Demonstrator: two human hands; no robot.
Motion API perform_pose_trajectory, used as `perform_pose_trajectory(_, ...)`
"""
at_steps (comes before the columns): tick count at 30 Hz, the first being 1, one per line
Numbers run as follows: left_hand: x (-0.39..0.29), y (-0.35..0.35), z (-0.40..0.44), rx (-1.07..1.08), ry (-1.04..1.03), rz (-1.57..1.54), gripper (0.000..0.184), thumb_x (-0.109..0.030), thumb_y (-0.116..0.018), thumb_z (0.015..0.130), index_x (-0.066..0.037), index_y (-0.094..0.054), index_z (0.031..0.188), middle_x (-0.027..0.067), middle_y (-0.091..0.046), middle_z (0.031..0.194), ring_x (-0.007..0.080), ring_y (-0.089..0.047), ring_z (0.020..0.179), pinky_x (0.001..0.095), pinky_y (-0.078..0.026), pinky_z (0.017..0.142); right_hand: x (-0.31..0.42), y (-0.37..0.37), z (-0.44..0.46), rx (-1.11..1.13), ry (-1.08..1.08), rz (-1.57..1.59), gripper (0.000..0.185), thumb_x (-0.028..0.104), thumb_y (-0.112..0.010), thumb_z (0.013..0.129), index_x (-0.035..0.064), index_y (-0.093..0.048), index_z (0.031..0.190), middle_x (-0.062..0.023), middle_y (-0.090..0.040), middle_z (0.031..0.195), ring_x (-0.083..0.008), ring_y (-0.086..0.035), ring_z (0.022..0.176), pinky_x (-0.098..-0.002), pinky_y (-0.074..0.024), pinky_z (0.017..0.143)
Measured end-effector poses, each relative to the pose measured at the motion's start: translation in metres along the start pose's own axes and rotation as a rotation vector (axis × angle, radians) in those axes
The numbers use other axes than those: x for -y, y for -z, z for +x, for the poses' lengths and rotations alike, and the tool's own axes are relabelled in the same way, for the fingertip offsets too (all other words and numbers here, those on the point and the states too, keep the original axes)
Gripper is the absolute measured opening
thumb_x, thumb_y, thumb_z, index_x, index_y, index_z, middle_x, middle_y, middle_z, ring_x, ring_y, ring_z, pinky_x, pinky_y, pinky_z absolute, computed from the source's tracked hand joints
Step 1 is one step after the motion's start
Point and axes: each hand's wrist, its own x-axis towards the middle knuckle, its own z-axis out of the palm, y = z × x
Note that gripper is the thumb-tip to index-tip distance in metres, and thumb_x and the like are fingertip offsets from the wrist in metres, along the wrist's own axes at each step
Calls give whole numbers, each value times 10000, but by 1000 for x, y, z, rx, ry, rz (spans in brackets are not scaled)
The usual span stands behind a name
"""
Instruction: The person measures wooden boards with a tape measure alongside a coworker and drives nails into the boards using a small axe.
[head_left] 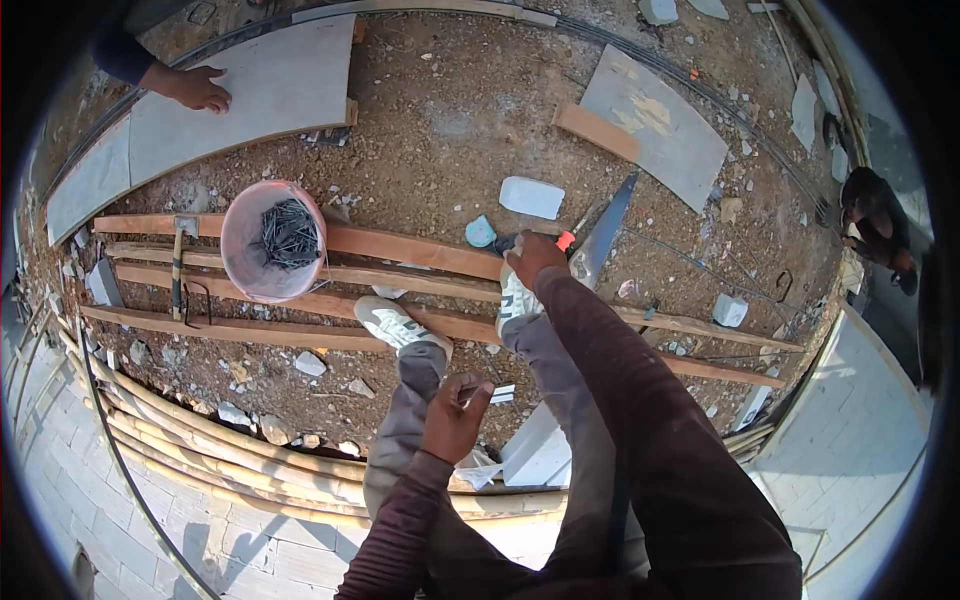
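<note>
My left hand [455, 415] is over the ground between my knees, its fingers curled into a pinch; small white strips [503, 394] show right at the fingertips, and I cannot tell whether they are held. Reaching down by the toe of my right shoe [516, 300], my right hand [535, 258] has its fingers curled at the plank [440, 250], and what is inside them is hidden. Just right of that hand lies a handsaw [608, 228] beside a red-orange tool part [565, 240]. A turquoise piece [481, 232] is to its left.
A pink bucket [235, 235] of nails and a hammer [180, 265] rest over wooden planks at left. Another person's hand [200, 88] touches a large board [260, 85]. A second board [660, 120] lies upper right. Bamboo poles [220, 450] run below; a person [880, 215] is at right.
</note>
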Motion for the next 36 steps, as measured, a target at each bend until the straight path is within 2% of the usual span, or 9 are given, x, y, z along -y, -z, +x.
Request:
perform_pose_trajectory(4,26,26,68,-81,-115,141,397,-270,-714,919,67,-610,1101,182,-696,997,241,-692,957,339,-536,816,44,-60,62,-123,-1,-91,619,475,-690,846,39,-528,1255,-196,-629,1200,-369,-599,1143,-478,-501,941)
perform_pose_trajectory(9,36,80,118,-100,-13,53,436,-257,-692,940,79,-568,1190,191,-681,1059,226,-672,1010,315,-526,850,58,-105,105,-153,-162,44,737,445,-793,759,25,-423,1238,-202,-532,1281,-374,-545,1207,-468,-502,953)
perform_pose_trajectory(18,-2,140,162,-105,-168,129,405,-255,-685,934,82,-580,1132,173,-680,1025,197,-665,982,318,-522,805,64,-89,111,-77,-78,-32,881,381,-829,717,-26,-323,1313,-274,-558,1254,-423,-588,1149,-441,-502,963)
perform_pose_trajectory(21,-6,148,180,-159,-285,161,494,-303,-698,927,89,-555,1192,171,-658,1102,205,-647,1029,334,-513,855,88,-53,101,150,275,21,919,359,-826,730,-44,-297,1364,-255,-606,1185,-362,-650,1053,-418,-530,899)
perform_pose_trajectory(24,-20,151,191,-247,-310,23,600,-367,-686,937,87,-499,1281,146,-624,1186,200,-625,1078,325,-488,925,148,9,67,472,634,415,822,313,-819,757,-46,-368,1342,-188,-638,1091,-237,-666,956,-340,-548,811)
perform_pose_trajectory(28,-45,162,197,-8,-222,-389,619,-482,-488,1021,33,-465,1365,123,-614,1203,171,-615,1093,299,-482,948,206,29,70,671,1079,686,603,246,-780,835,-41,-482,1275,-116,-646,1092,-163,-647,962,-303,-546,824)
perform_pose_trajectory(32,-44,171,204,-26,-85,-88,468,-422,-425,1041,-25,-559,1249,69,-655,1046,123,-636,908,264,-516,740,210,44,104,1024,945,651,494,321,-734,903,-17,-564,1222,-91,-655,1084,-167,-647,986,-315,-550,848)
perform_pose_trajectory(33,-27,170,214,-99,-127,-38,448,-490,-459,1012,-98,-579,1193,44,-643,916,151,-621,661,296,-474,512,208,46,113,1089,915,613,483,342,-722,912,-11,-577,1209,-91,-657,1080,-170,-649,990,-315,-551,845)
perform_pose_trajectory(36,-20,151,210,-29,66,-268,480,-548,-450,997,-110,-584,1141,31,-625,838,147,-594,605,286,-437,481,194,39,121,1212,799,575,411,373,-678,940,21,-613,1143,-73,-659,1036,-164,-655,962,-318,-550,817)
